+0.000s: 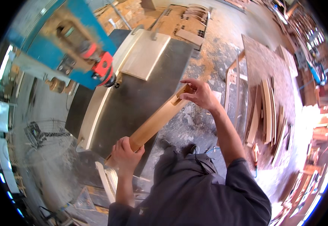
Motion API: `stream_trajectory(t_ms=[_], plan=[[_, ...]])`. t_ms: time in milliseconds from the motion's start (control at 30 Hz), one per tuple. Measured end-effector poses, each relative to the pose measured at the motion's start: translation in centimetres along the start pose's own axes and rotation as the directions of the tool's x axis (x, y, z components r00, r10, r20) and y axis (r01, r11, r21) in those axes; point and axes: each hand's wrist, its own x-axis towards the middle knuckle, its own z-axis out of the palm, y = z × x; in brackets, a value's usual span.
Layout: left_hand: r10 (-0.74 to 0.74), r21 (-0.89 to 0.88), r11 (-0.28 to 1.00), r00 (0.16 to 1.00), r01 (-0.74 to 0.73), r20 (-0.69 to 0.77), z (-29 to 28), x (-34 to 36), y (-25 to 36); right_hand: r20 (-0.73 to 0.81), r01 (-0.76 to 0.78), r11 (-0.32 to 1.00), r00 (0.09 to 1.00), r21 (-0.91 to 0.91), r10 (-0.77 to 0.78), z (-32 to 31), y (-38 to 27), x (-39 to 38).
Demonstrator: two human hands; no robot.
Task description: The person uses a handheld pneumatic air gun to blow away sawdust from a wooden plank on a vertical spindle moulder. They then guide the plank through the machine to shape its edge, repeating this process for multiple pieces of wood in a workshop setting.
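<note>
— What fills the room from where you stand?

— The blue machine (pixel 64 41) with its red head, and under it the dark steel table (pixel 134 98), a pale board (pixel 146 56) lying flat at its far end. Off to the right, curved wooden pieces (pixel 265 109) lean in a stack (sawdust all over the floor).

— And the person?

— Both hands carry one long wooden piece (pixel 154 122) held slantwise above the near edge of the table, not resting on it as far as I can tell. The left hand (pixel 124 154) has its grip wrapped closed round the lower end; the right hand (pixel 199 94) pinches the notched upper end with its fingers.

— So which step is this?

— I'd judge it's the carrying or lining-up stage, before the piece meets the machine. The next move likely calls for lowering it flat and keeping both ends steady.
</note>
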Motion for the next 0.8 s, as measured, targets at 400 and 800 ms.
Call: stream_trajectory(t_ms=[400,800], plan=[[0.273,-0.095,0.962,0.905,-0.256,0.327,-2.5,0.1,11.6,0.150,0.018,0.985,0.989,-0.174,0.009,-10.7,6.8,-15.2],[0.466,-0.253,-0.412,0.441,0.875,0.767,16.4,-1.9,27.5,-0.291,-0.264,0.805,0.835,0.532,0.466,-3.3,9.2,-31.7]])
